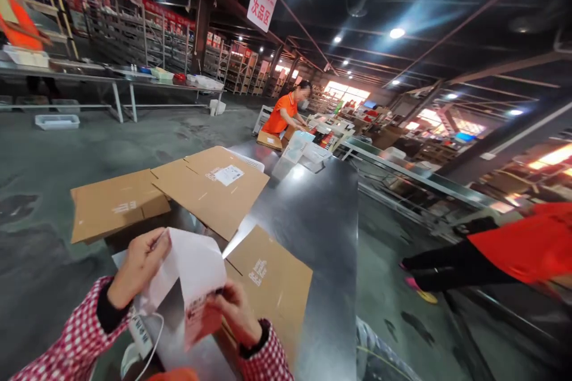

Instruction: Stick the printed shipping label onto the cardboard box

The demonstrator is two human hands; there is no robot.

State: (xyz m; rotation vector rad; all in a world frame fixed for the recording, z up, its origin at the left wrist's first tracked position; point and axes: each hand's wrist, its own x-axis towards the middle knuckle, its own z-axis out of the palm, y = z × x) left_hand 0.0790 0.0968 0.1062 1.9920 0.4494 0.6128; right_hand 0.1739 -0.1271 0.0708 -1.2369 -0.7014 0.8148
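Observation:
A white label sheet [196, 259] with dark print near its lower end is held up over the near edge of the metal table. My left hand [142, 265] pinches its upper left part, fingers closed. Its lower right edge is gripped by my right hand [236, 309], thumb and fingers together. The sheet is bent between the two hands. Under and beside my right hand lies a flat cardboard box [277, 280] with white printing. Beyond the hands rests another flattened box [223, 184] bearing a white label, and a further flattened box [120, 202] sits to the left.
The dark metal table [326, 208] stretches away from me. Clear plastic bins [297, 149] stand at its far end, near a person in an orange shirt [286, 113]. Another person in red [527, 244] is at the right. A white device with a cable [140, 336] sits at lower left.

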